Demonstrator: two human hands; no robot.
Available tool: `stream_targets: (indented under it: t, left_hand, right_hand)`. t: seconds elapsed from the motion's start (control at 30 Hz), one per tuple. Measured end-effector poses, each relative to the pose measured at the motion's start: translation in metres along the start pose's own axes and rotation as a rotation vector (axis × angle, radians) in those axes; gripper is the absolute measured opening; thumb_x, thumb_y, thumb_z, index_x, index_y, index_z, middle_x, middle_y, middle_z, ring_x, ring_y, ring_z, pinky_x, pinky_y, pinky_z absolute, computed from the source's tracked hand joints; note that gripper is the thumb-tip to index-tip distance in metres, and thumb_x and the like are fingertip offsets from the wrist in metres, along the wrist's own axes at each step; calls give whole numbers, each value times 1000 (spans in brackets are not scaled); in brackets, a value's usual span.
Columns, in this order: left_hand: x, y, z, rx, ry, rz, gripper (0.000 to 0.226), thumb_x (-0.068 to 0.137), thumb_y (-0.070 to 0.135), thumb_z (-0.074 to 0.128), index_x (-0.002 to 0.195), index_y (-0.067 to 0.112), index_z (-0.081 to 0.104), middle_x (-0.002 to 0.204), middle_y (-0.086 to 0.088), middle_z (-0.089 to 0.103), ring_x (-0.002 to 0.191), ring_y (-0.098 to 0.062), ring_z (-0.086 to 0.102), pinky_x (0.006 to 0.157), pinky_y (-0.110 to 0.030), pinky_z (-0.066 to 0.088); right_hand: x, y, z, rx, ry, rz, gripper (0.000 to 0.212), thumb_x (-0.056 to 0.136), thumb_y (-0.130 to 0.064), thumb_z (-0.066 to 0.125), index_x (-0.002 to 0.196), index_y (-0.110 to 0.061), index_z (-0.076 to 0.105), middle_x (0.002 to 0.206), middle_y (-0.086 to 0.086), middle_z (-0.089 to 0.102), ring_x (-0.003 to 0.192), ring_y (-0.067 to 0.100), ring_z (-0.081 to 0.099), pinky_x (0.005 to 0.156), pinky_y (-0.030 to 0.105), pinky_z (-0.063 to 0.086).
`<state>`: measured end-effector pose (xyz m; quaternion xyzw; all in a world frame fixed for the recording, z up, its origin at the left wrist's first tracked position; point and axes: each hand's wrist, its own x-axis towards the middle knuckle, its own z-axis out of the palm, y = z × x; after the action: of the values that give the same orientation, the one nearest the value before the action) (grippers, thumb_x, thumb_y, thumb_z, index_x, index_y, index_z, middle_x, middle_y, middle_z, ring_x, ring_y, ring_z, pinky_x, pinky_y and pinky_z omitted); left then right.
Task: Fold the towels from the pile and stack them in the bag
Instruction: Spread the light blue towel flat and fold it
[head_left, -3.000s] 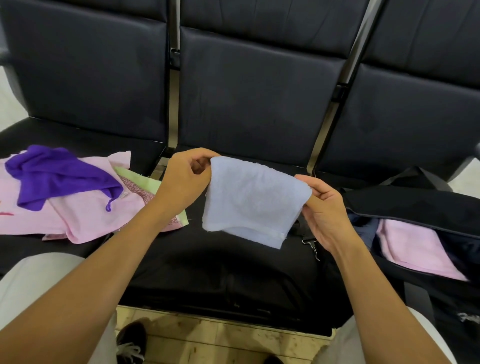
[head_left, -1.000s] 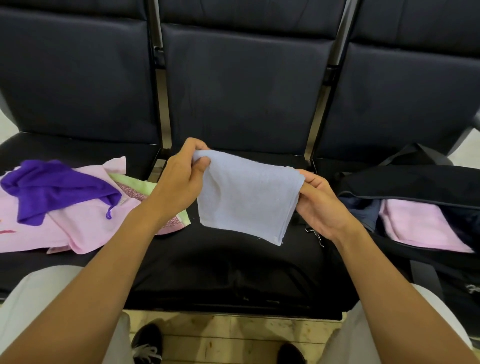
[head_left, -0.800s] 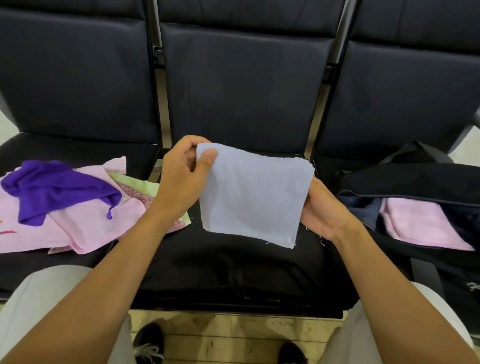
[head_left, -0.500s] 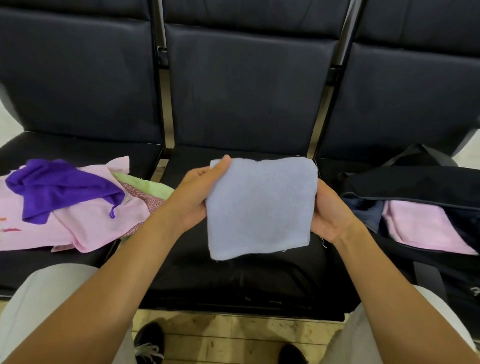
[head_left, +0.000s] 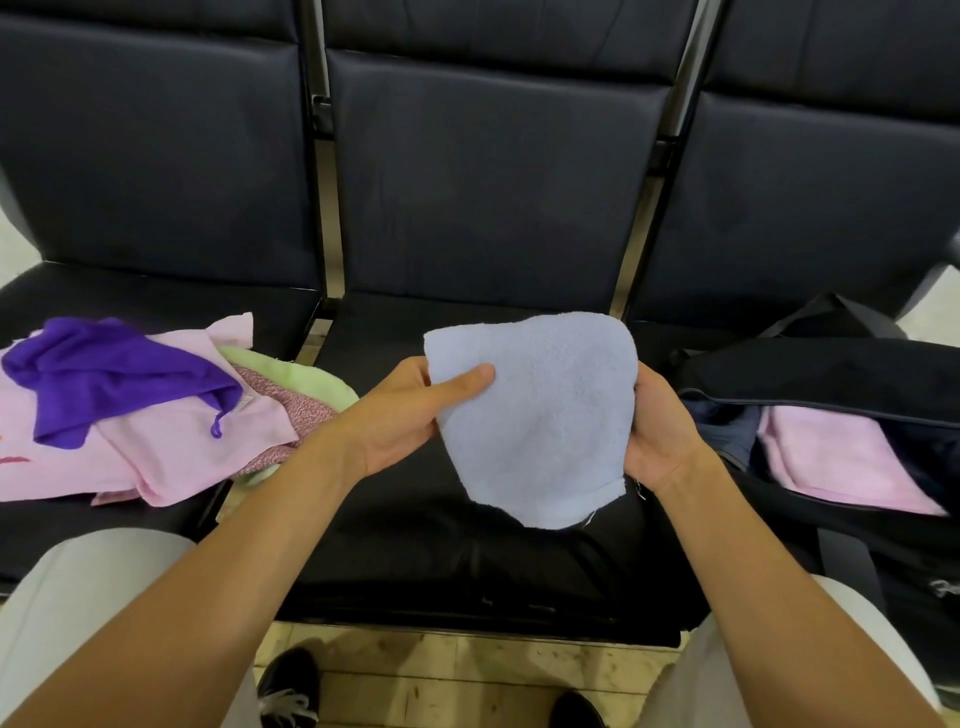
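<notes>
Right of middle seat: bag open, pink towel inside. Over seat, left hand and right hand grasp blue towel. Pile left of seat.

We see both forearms bare, no sleeves, watch or rings on the left hand or right hand. Light grey trousers cover both knees, and below them sit black shoes, the left with white laces.
</notes>
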<state>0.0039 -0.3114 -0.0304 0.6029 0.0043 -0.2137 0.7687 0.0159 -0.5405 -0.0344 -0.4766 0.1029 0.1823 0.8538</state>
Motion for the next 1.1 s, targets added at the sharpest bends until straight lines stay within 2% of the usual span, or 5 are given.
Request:
stream_targets:
  t: [0.27, 0.63, 0.77, 0.97, 1.1]
  left_hand:
    - [0, 6, 1, 115, 216, 79, 31, 90, 32, 62, 118, 20, 61, 110, -3, 71, 100, -21, 69, 85, -42, 57]
    - [6, 2, -12, -243, 364, -253, 33, 83, 31, 71, 114, 21, 64, 108, -9, 71, 102, -28, 66, 79, -42, 55]
    - [8, 1, -20, -331, 259, -205, 38, 84, 21, 71, 121, 18, 63, 116, -10, 70, 109, -29, 65, 91, -46, 54]
    - [13, -10, -7, 328, 315, 100, 35, 101, 29, 47, 135, 23, 49, 127, 4, 61, 113, -16, 60, 100, -43, 49]
    - [17, -15, -2, 575, 424, 303, 27, 103, 29, 42, 126, 18, 51, 118, 4, 60, 103, -9, 58, 85, -20, 47]
  right_hand:
    - [10, 2, -1, -333, 163, 54, 21, 101, -29, 50, 100, -20, 69, 95, 6, 70, 89, 23, 64, 79, 38, 50]
    - [15, 3, -4, -150, 77, 240, 64, 97, -65, 37, 119, -17, 73, 121, 9, 71, 115, 29, 66, 95, 43, 52]
    - [15, 5, 2, -237, 71, 173, 37, 97, -37, 58, 126, -14, 64, 114, 7, 74, 105, 23, 71, 82, 35, 61]
    - [22, 12, -2, -480, 120, -23, 34, 102, -36, 50, 133, -23, 56, 119, -1, 71, 108, 21, 69, 93, 45, 56]
    - [23, 19, 2, -643, 169, -184, 36, 104, -40, 45, 134, -22, 54, 119, -2, 68, 106, 17, 67, 88, 37, 57]
